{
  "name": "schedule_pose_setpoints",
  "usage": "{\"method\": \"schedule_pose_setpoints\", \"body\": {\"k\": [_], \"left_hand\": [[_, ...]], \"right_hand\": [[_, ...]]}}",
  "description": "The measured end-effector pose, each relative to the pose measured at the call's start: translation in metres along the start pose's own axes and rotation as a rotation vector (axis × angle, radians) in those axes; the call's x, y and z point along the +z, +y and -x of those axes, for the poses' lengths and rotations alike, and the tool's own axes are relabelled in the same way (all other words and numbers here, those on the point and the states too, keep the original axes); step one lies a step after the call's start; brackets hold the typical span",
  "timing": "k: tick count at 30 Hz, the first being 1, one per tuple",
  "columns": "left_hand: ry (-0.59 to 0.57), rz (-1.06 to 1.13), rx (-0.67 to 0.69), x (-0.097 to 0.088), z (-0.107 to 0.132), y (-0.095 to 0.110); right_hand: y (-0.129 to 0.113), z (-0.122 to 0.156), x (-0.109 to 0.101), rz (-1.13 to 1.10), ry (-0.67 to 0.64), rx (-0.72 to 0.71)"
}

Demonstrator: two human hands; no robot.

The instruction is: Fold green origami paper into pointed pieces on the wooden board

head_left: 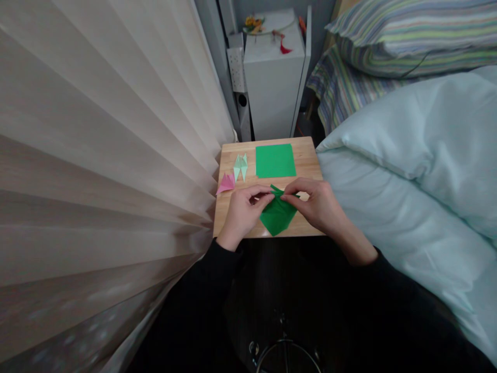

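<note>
A dark green folded paper piece [277, 213] lies near the front edge of a small wooden table [306, 155]. My left hand [244, 210] pinches its upper tip from the left, fingers closed on the paper. My right hand [316, 202] pinches the same tip from the right. A flat green paper square [275, 160] lies farther back on the table. A pale mint folded figure [240, 166] and a pink folded figure [227, 183] sit at the table's left side.
A beige pleated curtain [97, 171] hangs close along the left. A bed with a light blue duvet [419, 176] and a striped pillow [411, 36] borders the right. A white cabinet [274, 77] stands behind the table.
</note>
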State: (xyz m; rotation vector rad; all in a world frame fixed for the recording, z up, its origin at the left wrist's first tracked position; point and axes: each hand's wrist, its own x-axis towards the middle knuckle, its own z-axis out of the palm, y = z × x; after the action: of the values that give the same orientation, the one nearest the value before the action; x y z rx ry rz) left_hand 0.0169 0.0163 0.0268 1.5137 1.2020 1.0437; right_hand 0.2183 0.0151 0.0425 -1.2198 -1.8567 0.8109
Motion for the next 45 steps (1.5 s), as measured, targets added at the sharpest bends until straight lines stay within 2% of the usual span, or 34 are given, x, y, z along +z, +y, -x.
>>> {"method": "schedule_pose_setpoints", "body": {"k": [5,9,18,35,40,45], "left_hand": [[-0.088,0.142,-0.099,-0.0005,-0.0012,-0.0023],[-0.062,0.164,-0.133,0.0008,-0.0012,-0.0029],[-0.012,0.128,-0.12,0.003,-0.0005,-0.0013],[-0.011,0.105,-0.169,-0.0012,0.0,0.0036],[-0.031,0.08,-0.163,-0.0013,0.0005,0.0042],[-0.047,0.085,-0.148,-0.0017,0.0004,0.0064]], "right_hand": [[-0.0016,0.0007,0.0003,0.0,-0.015,0.001],[-0.0017,0.0014,0.0013,0.007,-0.038,-0.016],[0.0019,0.0024,0.0036,0.072,-0.038,-0.04],[0.0015,0.0023,0.0032,-0.005,-0.078,-0.016],[0.0005,0.0019,0.004,0.025,-0.03,-0.015],[0.0029,0.001,0.0035,0.037,-0.082,-0.079]]}}
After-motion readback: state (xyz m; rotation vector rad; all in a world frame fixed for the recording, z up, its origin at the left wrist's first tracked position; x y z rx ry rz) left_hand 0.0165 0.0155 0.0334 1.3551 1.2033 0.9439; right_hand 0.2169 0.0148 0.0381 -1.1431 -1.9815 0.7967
